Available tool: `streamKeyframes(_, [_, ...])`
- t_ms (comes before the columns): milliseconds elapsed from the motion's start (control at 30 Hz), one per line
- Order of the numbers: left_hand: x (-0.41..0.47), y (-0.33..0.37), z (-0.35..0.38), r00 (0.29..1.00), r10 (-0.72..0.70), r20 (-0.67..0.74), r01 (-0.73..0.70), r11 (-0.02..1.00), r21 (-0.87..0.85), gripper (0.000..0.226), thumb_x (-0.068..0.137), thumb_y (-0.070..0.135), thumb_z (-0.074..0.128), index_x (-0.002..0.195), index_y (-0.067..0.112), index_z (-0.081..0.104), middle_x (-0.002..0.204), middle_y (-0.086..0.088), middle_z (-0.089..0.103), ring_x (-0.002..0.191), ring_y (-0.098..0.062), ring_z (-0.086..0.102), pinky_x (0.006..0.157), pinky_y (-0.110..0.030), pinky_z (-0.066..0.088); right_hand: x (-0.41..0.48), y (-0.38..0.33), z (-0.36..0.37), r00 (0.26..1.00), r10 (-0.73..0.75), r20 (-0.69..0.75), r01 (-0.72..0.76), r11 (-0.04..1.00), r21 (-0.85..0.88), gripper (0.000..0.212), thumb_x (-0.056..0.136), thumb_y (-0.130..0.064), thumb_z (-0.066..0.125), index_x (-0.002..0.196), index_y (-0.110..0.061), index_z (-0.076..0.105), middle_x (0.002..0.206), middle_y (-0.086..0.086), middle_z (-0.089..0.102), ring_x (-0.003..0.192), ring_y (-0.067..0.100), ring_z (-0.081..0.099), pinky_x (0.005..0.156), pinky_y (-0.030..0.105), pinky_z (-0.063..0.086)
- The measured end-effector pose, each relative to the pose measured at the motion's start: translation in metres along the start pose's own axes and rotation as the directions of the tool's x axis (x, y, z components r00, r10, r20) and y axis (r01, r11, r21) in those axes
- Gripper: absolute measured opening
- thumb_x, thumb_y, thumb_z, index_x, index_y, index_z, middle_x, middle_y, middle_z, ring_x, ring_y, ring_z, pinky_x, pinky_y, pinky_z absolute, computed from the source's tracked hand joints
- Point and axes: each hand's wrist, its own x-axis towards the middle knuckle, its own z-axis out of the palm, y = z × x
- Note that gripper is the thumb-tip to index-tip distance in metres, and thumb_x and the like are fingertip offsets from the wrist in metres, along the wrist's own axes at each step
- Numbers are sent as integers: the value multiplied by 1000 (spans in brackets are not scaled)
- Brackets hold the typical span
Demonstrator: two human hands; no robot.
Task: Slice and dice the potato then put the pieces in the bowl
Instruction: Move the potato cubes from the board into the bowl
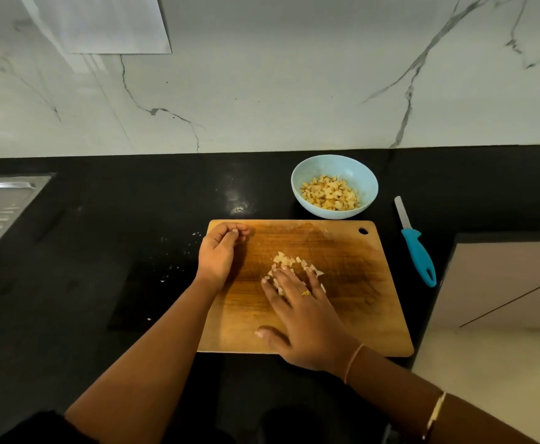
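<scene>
1. The potato looks fully diced. One batch of diced potato (329,195) sits in the light blue bowl (336,165), and a smaller pile of cubes (289,261) lies around the middle of the wooden cutting board (358,299).
2. The right hand (297,302) lies over that pile, fingers spread and fairly straight, tips on the cubes, gripping nothing. My guess is it's raking them together for a scoop.
3. The left hand (220,251) is up by the board's far left corner, apart from the pile. Its fingers are curled in with the thumb against the fingertips. It might be pinching a stray bit, honestly can't tell.
4. The part that matters is that the bowl stands on the black surface (102,235) just past the board's far edge, ahead and a little to the right of the pile. So the right hand is the nearer one for the carry, going forward and slightly right. The left hand would have to cross the board.
5. The blue-handled knife (417,251) lies on the surface right of the board, blade pointing toward the wall, with neither hand on it. Cutting seems done.
6. The cubes are small, so I'd expect a few to drop in the gap between board and bowl.
</scene>
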Motion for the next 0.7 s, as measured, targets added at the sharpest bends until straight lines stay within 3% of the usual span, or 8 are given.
streamKeyframes(200, [-4,-4,1,998,58,9,-59,988,141,29,100,12,44,88,21,68,90,4,71,91,-8,66,86,-20,48,18,9,7,990,133,-46,-136,989,-63,66,90,-59,31,141,-19,43,144,17,43,136,33,38,109,56,26])
streamKeyframes(333, [-5,-5,1,996,89,14,-90,981,170,29,100,10,43,89,20,68,87,3,71,86,-8,67,85,-22,51,38,27,-1,992,123,-18,-123,992,-19,61,94,-54,31,145,-21,37,149,18,34,139,34,30,112,46,18])
streamKeyframes(400, [-6,-4,1,996,88,13,-89,980,178,30,100,9,43,88,22,68,86,3,71,86,-9,67,85,-24,52,46,35,-4,996,93,-17,-92,995,43,55,96,-48,38,142,-19,43,147,17,38,137,34,33,111,44,26])
streamKeyframes(500, [-5,-4,1,996,84,7,-84,978,189,29,100,10,44,87,22,68,86,3,71,86,-9,67,87,-26,53,52,42,-4,990,23,-137,-23,1000,6,43,92,-37,42,120,-14,64,116,13,61,106,31,57,86,43,48])
streamKeyframes(567, [-5,-4,2,997,79,0,-78,979,190,29,99,10,44,88,22,68,86,3,71,87,-11,67,89,-29,53,51,43,-2,974,14,-225,-20,1000,-21,38,90,-34,39,104,-13,68,95,8,62,84,24,58,69,36,48])
streamKeyframes(700, [-6,-4,9,997,72,-38,-64,981,184,28,99,12,44,88,23,67,87,5,72,91,-13,67,91,-33,52,48,45,2,950,110,-292,-102,994,42,34,91,-30,33,86,-12,62,77,4,56,58,16,52,41,24,40])
